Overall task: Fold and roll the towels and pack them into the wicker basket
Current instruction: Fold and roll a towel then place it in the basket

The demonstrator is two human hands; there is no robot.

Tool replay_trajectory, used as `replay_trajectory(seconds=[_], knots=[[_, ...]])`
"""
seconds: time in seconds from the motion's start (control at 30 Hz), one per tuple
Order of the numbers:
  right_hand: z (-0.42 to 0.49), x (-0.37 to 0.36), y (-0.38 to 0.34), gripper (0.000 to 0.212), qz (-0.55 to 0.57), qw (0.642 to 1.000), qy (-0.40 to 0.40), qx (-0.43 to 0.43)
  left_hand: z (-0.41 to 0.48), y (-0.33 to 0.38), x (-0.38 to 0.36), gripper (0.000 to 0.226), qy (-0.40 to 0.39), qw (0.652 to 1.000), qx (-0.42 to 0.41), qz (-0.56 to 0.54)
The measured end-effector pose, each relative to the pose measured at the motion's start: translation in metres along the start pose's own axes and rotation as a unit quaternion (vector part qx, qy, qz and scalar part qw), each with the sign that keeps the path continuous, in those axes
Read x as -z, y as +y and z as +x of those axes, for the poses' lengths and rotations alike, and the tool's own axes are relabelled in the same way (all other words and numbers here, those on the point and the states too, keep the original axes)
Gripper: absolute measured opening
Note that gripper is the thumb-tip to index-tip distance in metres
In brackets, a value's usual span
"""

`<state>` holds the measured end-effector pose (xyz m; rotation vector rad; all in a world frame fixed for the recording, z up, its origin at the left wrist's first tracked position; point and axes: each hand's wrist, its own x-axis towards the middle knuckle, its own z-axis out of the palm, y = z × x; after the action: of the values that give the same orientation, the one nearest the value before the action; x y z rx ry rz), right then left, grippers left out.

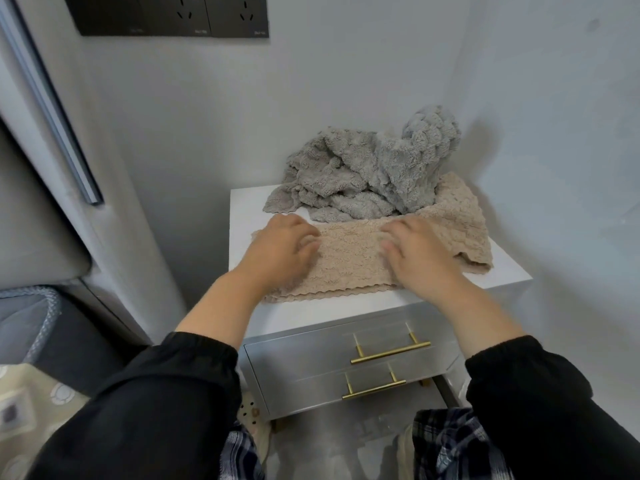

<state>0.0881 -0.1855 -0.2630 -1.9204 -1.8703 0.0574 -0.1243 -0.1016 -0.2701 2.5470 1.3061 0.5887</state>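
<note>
**Desk:** Where does the job stand?

**Photographer:** Early. One beige towel (349, 261) lies folded into a long band across the front of the white table (346, 308). The left hand (277, 252) presses its 9 o'clock end and the right hand (420, 261) presses near the middle. The fingers of both are loosely bent on the pile and clamp nothing. The towel is folded but not yet rolled.

**Desk:** And the rest?

**Photographer:** At 12 o'clock a heap of grey towels (363, 174) sits crumpled against the wall, touching the beige one's far edge. None of it is folded. No wicker basket shows, so by my reading nothing is packed.

**Desk:** The setting?

**Photographer:** It is a tight corner of pale walls. The table has two silver drawers (311, 362) with brass handles (389, 353) at 6 o'clock. Dark wall sockets (173, 15) are at 11 o'clock. A grey fabric bin (31, 317) stands at 8 o'clock, and I cannot tell what it holds.
</note>
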Motion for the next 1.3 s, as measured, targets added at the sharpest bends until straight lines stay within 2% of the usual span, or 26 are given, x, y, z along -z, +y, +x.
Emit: replay_trajectory(seconds=[0.07,0.13,0.2,0.37,0.4,0.47,0.53,0.57,0.63,0.77,0.87,1.03,1.1,1.17,1.23,1.3], knots=[[0.0,-0.02,-0.007,0.051,-0.044,0.996,-0.081,0.001,0.005,0.004,-0.019,0.048,-0.034,0.997,-0.032,0.069],[0.0,-0.038,-0.007,0.059,-0.108,0.981,-0.161,-0.023,0.006,0.006,-0.035,0.057,-0.103,0.984,-0.017,0.141],[0.003,-0.046,-0.004,0.06,-0.14,0.97,-0.192,-0.039,0.008,0.004,-0.043,0.059,-0.155,0.975,0.009,0.162],[0.003,-0.041,-0.001,0.06,-0.109,0.975,-0.191,-0.027,0.011,0.003,-0.043,0.06,-0.178,0.971,0.019,0.159],[0.002,-0.038,0.0,0.057,-0.079,0.984,-0.157,-0.026,0.011,0.003,-0.041,0.06,-0.175,0.971,0.019,0.162],[0.001,-0.028,0.0,0.044,-0.042,0.998,-0.037,-0.036,0.01,0.004,-0.037,0.06,-0.158,0.971,0.014,0.177],[0.0,-0.014,0.001,0.031,-0.077,0.992,0.054,-0.085,0.011,0.008,-0.031,0.06,-0.132,0.971,0.006,0.202],[0.0,-0.007,0.002,0.028,-0.106,0.985,0.063,-0.117,0.011,0.01,-0.027,0.06,-0.122,0.971,0.005,0.207],[0.0,0.003,0.005,0.025,-0.152,0.973,0.034,-0.17,0.011,0.018,-0.019,0.055,-0.104,0.975,0.008,0.196],[0.0,0.009,0.011,0.042,-0.157,0.949,-0.073,-0.264,0.01,0.036,-0.007,0.046,-0.056,0.982,0.047,0.174],[0.002,0.008,0.011,0.044,-0.144,0.941,-0.12,-0.283,0.007,0.039,-0.003,0.048,-0.079,0.978,0.084,0.172],[0.005,0.004,0.018,0.031,-0.056,0.954,-0.147,-0.254,0.006,0.037,-0.012,0.055,-0.123,0.985,0.102,0.068],[0.006,0.005,0.019,0.02,0.004,0.962,-0.127,-0.243,0.008,0.037,-0.018,0.065,-0.132,0.986,0.1,-0.007],[0.007,0.011,0.017,0.021,0.089,0.962,-0.106,-0.235,0.01,0.039,-0.019,0.073,-0.126,0.982,0.104,-0.094],[0.007,0.018,0.016,0.025,0.174,0.956,-0.084,-0.219,0.011,0.041,-0.017,0.079,-0.113,0.967,0.119,-0.194],[0.007,0.023,0.017,0.025,0.248,0.947,-0.057,-0.194,0.012,0.043,-0.014,0.082,-0.103,0.937,0.151,-0.298]])
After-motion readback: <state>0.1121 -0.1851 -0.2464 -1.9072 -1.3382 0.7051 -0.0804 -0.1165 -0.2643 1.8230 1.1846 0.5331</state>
